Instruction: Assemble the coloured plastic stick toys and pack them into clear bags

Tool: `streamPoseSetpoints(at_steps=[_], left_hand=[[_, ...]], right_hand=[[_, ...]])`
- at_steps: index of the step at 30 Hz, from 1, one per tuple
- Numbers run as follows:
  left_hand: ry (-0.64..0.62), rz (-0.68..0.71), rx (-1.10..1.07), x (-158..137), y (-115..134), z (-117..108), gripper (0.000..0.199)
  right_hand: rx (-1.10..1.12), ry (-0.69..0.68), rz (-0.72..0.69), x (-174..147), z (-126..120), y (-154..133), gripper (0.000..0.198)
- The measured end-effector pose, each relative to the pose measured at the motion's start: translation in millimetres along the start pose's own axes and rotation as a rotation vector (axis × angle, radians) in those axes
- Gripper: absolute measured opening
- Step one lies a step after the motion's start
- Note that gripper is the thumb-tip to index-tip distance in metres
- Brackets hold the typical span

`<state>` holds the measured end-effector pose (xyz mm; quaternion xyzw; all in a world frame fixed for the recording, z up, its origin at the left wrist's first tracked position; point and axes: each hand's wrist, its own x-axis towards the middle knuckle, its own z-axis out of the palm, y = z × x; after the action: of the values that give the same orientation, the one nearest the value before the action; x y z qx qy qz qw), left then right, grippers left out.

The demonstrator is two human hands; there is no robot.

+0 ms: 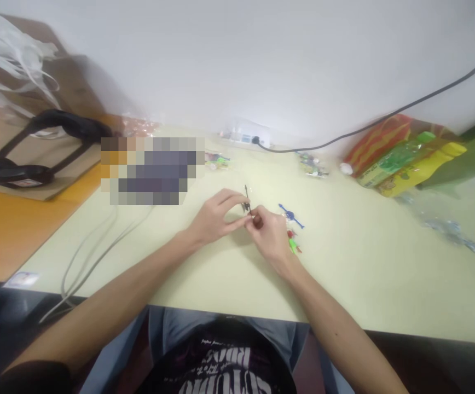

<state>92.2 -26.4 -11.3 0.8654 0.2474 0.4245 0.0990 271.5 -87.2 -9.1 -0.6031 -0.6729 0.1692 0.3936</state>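
Observation:
Over the pale yellow table [229, 279], my left hand [218, 216] and my right hand [269, 232] meet around a small black toy part [246, 197] with a thin, arrow-tipped rod. The fingertips of my left hand pinch it from the left side. My right hand's thumb and forefinger close on its lower end, partly covering it. Just right of my right hand lies a blue toy piece [290, 215] with a long rod through it. Below that are a small red piece [290, 233] and a bright green piece [293, 245], partly hidden by my right hand.
More small coloured pieces [313, 164] lie toward the wall, and clear plastic wrappers [453, 232] are at the right. A green bottle [397, 158] and red-yellow packaging stand back right. A black cable [328, 145] runs from a power strip [248, 135]. A black frame-like object [42, 145] rests on cardboard at left.

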Motion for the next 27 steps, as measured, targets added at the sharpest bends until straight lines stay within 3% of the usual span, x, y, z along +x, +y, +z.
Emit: streamPoseSetpoints(at_steps=[7,12,18,23,27], left_hand=[[0.073,-0.114,-0.033,-3,5,5,0.020],[0.088,-0.160,-0.062,0,9,2,0.017],[0.068,-0.150,-0.094,7,8,-4,0.014],[-0.064,-0.117,-0.163,7,-3,-14,0.010],[-0.121,-0.175,-0.260,3,-10,-25,0.009]], right_hand=[[-0.158,-0.041,-0.120,-1,4,4,0.022],[-0.201,-0.049,-0.158,0,0,1,0.022],[-0.130,-0.081,-0.054,-1,-6,-12,0.031],[-0.067,-0.091,-0.007,0,-6,-17,0.036],[-0.093,0.073,0.054,9,-19,-1,0.036]])
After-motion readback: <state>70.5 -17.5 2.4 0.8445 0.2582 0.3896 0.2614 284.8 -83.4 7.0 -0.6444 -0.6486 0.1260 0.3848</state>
